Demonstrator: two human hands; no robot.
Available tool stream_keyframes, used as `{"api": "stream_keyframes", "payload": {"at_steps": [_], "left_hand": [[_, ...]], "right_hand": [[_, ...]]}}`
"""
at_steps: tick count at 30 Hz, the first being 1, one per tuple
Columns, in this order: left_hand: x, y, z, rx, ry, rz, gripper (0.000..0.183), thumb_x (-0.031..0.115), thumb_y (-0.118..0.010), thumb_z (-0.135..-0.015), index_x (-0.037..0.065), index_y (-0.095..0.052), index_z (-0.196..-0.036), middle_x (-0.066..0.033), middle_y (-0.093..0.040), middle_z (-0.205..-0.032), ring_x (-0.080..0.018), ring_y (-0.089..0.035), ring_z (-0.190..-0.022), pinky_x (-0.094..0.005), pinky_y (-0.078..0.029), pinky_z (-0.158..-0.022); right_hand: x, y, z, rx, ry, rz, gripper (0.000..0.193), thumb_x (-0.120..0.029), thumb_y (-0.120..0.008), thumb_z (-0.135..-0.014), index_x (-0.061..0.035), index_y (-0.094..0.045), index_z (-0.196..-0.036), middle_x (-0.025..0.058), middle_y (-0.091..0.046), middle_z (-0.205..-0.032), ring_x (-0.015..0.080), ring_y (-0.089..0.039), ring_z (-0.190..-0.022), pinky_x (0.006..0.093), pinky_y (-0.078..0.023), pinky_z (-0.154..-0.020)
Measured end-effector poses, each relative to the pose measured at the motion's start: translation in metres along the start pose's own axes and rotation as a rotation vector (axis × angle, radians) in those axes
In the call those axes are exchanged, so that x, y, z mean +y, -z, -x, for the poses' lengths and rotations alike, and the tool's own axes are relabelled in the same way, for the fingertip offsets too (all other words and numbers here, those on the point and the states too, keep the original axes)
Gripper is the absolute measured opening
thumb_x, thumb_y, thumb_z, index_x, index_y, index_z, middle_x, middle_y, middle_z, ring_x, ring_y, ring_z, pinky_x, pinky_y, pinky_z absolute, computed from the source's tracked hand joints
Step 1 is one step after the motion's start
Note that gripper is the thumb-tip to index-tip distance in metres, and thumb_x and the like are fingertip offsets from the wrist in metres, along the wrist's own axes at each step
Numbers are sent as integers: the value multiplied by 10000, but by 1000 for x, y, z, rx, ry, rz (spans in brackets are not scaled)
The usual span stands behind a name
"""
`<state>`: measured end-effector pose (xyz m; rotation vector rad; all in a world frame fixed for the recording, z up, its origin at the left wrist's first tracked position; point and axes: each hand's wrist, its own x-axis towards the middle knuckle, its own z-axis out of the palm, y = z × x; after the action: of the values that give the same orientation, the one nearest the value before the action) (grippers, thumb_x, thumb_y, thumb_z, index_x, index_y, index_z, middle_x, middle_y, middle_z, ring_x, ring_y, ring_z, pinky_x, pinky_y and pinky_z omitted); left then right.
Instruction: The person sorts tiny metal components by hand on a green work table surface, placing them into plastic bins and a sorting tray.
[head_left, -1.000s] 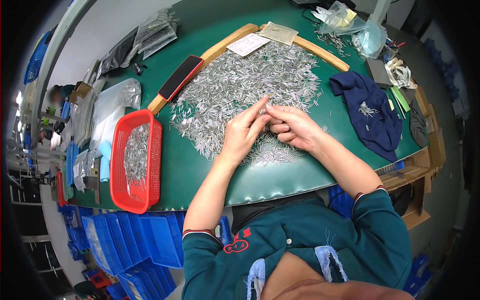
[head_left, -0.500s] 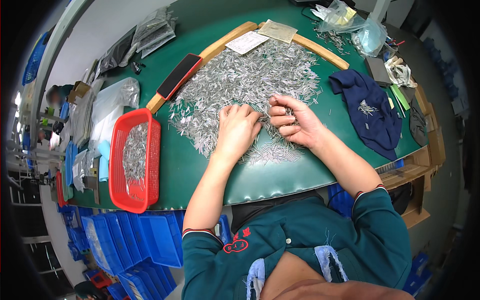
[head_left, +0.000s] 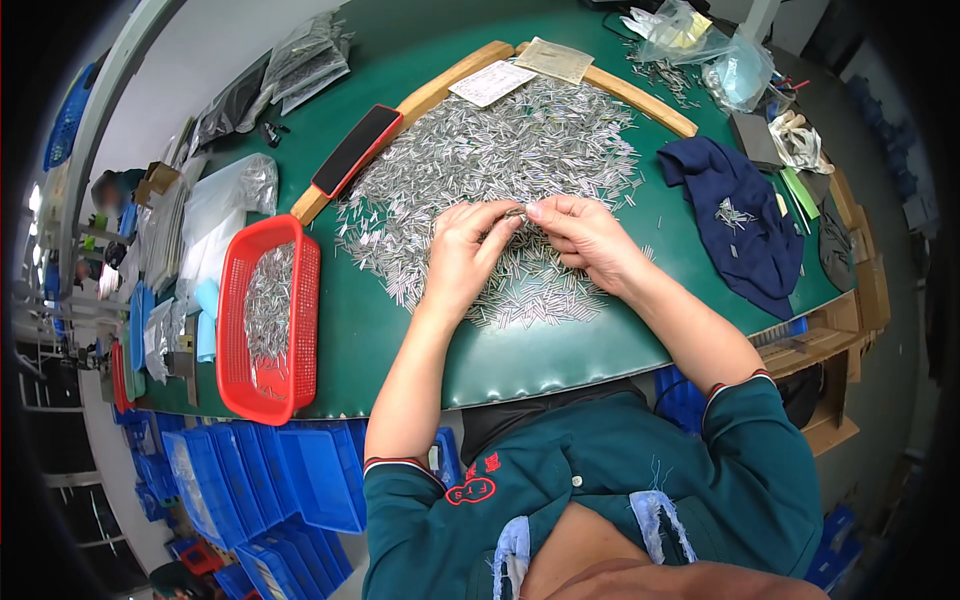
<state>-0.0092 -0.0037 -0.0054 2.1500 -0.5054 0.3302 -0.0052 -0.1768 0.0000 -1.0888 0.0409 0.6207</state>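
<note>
A wide heap of small metal pins [head_left: 500,150] covers the middle of the green table. Over its near half, my two hands meet fingertip to fingertip. My left hand [head_left: 466,245] is closed, pinching a few metal pins between thumb and forefinger. From the other side, my right hand [head_left: 592,243] pinches at the same pins, its remaining fingers curled in. Whether more pins lie inside the right palm is hidden. To the left stands a red plastic basket [head_left: 306,340] partly filled with similar pins.
Wooden strips [head_left: 640,103] border the heap's far side, with a black-and-red flat block [head_left: 357,150] and paper cards [head_left: 493,83] on them. A navy cloth [head_left: 735,235] holding some pins lies right. Blue bins [head_left: 320,480] stand below the table's left edge.
My left hand has lifted off the heap and turned its fingers toward the right hand. The right hand has moved slightly left, and the fingertips now meet around a few pins.
</note>
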Motion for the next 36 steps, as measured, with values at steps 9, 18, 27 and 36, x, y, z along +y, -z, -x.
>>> {"api": "stream_keyframes", "payload": {"at_steps": [9, 18, 27, 36], "left_hand": [[3, -8, 4, -15, -210, -362, 177, 114, -543, -820, 87, -583, -990, -48, -603, -807, -209, -572, -797, -420, -325, -914], [4, -9, 4, -94, 179, 336, 189, 117, -465, -892, 30, -557, -1032, -95, -641, -849, -177, -621, -785, -312, -461, -771], [6, -11, 5, -58, 125, 365, 203, 116, -458, -905, 37, -548, -1069, -72, -637, -846, -132, -614, -754, -253, -487, -685], [8, -10, 5, -56, 125, 340, 203, 124, -461, -905, 56, -551, -1074, -63, -636, -851, -127, -612, -745, -252, -484, -685]], "right_hand": [[8, -3, -4, 85, 238, 281, 196, -264, -622, -821, -75, -599, -870, -95, -435, -584, -18, -285, -426, 163, -193, -364], [1, -8, 5, 53, 289, 214, 221, -168, -551, -868, 33, -610, -939, 62, -622, -844, 95, -567, -799, 215, -444, -737], [4, -6, 5, 37, 376, 192, 218, -165, -544, -873, 31, -616, -938, 62, -625, -821, 94, -572, -768, 218, -456, -717], [2, -8, 7, 45, 374, 208, 214, -162, -549, -870, 27, -620, -943, 57, -627, -818, 90, -571, -766, 217, -457, -712]]}}
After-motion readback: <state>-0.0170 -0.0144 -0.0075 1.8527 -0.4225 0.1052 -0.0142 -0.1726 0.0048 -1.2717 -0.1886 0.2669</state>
